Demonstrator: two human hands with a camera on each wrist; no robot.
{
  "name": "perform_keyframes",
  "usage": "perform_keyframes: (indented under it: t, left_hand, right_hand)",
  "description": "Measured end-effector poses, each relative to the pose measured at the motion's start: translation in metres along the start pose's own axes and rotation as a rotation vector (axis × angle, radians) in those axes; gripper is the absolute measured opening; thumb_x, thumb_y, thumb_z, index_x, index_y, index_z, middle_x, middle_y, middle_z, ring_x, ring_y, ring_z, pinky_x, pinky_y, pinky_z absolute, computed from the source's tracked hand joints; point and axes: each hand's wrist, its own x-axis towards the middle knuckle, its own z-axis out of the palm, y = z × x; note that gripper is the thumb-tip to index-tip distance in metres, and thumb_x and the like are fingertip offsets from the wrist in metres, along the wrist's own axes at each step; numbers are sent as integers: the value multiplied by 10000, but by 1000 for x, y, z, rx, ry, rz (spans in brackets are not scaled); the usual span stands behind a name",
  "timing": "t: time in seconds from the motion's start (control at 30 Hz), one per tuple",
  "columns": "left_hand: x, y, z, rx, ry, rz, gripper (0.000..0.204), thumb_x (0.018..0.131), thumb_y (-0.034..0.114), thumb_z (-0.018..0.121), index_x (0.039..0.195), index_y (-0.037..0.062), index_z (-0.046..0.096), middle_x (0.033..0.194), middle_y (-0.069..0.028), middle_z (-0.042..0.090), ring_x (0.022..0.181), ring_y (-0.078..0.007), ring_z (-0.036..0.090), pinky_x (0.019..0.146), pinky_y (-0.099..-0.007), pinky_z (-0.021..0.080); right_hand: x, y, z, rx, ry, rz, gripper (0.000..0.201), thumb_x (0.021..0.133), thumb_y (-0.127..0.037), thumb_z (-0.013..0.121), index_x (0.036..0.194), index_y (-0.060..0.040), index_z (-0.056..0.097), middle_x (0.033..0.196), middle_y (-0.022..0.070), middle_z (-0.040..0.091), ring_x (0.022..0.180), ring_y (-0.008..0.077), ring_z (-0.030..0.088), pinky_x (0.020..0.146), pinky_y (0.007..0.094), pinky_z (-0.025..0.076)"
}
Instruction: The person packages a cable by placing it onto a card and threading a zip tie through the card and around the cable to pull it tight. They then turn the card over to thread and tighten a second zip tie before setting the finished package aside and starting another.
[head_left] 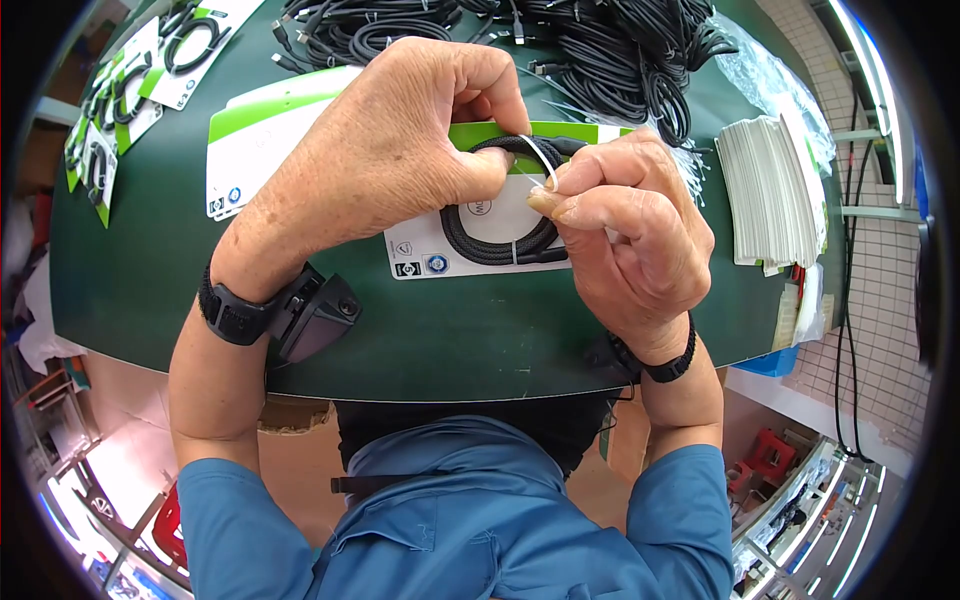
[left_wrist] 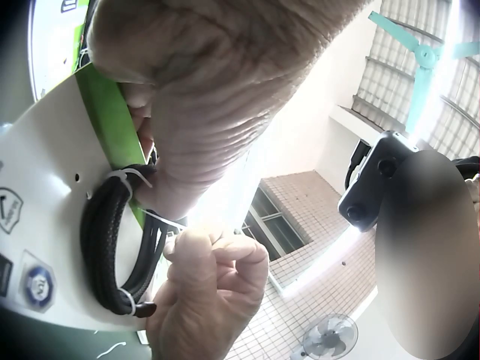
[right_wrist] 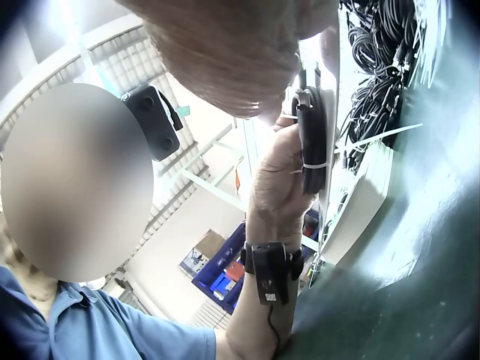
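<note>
A coiled black braided cable (head_left: 462,236) lies against a white and green card (head_left: 410,250). My left hand (head_left: 375,150) grips the card's top and the coil, its thumb on the coil's upper left. A white tie (head_left: 541,155) loops round the top of the coil, and my right hand (head_left: 635,225) pinches its end between thumb and forefinger. Another tie (left_wrist: 129,300) binds the coil's lower part in the left wrist view. In the right wrist view the coil (right_wrist: 313,139) stands edge-on beside the left hand (right_wrist: 276,184).
Bundles of black cables (head_left: 630,60) lie at the back. Blank-looking cards (head_left: 285,110) are on the left, and a thick card stack (head_left: 765,190) stands at the right beside clear plastic (head_left: 770,70). Cards with cables (head_left: 190,50) lie far left. Loose white ties (head_left: 690,165) are behind the right hand.
</note>
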Motion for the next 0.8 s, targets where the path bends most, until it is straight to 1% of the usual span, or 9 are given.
perform_keyframes:
  t: [0.43,0.7,0.8]
  left_hand:
    - [0,-1,1,-8,-8,-10,142,810,-44,690,949,-19,674,898,-6,693,904,-60,663,847,-236,554]
    - [0,-2,1,-11,-10,-1,140,811,-45,690,947,-17,672,887,2,681,882,-51,644,833,-229,546]
    - [0,-3,2,-14,-6,9,139,812,-45,691,947,-17,673,881,5,675,870,-48,636,824,-226,543]
  right_hand:
    - [1,-2,0,-27,-16,8,281,688,87,831,887,-55,692,874,64,703,735,216,636,648,335,473]
    - [0,-1,1,-14,-23,34,264,707,84,825,889,-56,694,865,68,701,736,213,638,647,335,476]
    - [-1,-2,3,-2,-17,68,248,727,73,829,890,-59,695,863,67,702,738,215,637,651,334,480]
